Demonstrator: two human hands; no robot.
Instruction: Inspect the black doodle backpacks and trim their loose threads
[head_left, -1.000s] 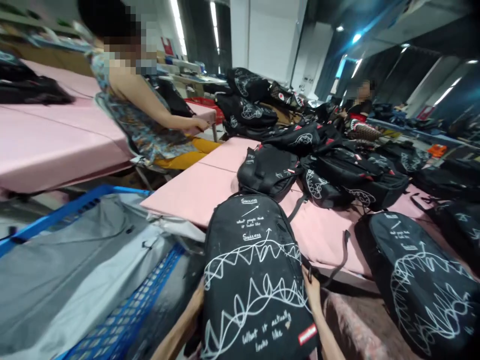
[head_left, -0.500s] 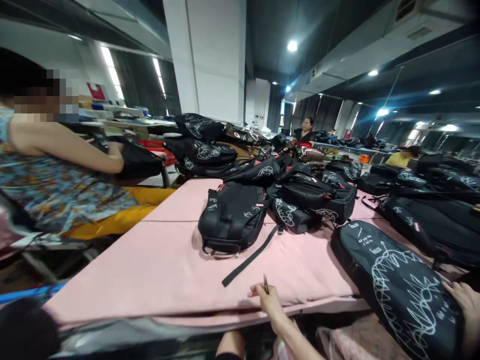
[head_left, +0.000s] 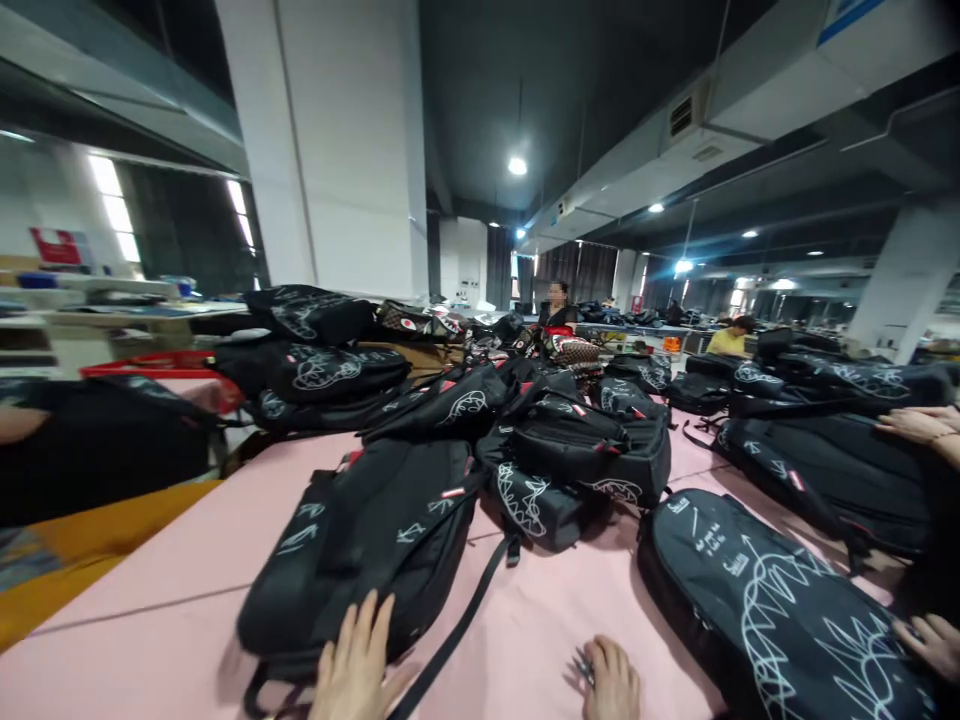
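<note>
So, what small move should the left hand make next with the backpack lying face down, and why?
Probably close the left hand on the near edge of the black fabric backpack and draw it closer. The fingers already rest flat on it without gripping, while the right hand holds a small metal tool on the pink padded table.

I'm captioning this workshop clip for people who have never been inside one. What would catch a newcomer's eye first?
The heap of black backpacks with white scribbled teeth, spread over the pink table at centre. Next, the left hand flat on the nearest backpack at the bottom edge, and the right hand closed on a small metal tool beside it. Another person's hands rest on bags at far right.
</note>
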